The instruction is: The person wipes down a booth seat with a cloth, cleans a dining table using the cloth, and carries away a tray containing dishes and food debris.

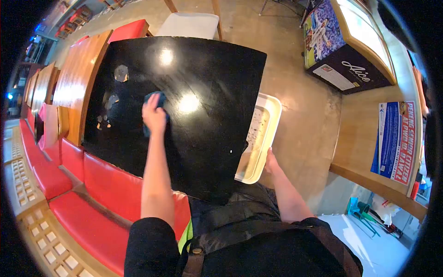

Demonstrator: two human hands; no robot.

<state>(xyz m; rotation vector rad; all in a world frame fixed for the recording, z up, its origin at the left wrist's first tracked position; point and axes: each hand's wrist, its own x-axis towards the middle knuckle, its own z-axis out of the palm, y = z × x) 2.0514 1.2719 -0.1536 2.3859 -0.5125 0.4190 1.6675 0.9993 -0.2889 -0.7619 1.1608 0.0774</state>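
Observation:
My left hand (154, 114) presses a dark blue cloth (147, 131) onto the black tabletop (203, 138), its fingers closed over it. Damp, shiny smears show on the surface around the cloth. Just beyond the table's right edge, my right hand (271, 162) grips the outer rim of a cream tray (275, 111). That tray is held against the table edge, slightly below the top, and small dark bits lie in it. A tiny white speck (231, 151) sits on the tabletop near the tray. Worn, chipped patches (121, 73) mark the tabletop's left side.
A red padded bench (110, 182) runs along the left, beside wooden tables (76, 69). At the far edge stands a white chair (191, 25). An Aice freezer (350, 51) and a wooden counter (360, 134) with a poster (392, 141) are on the right.

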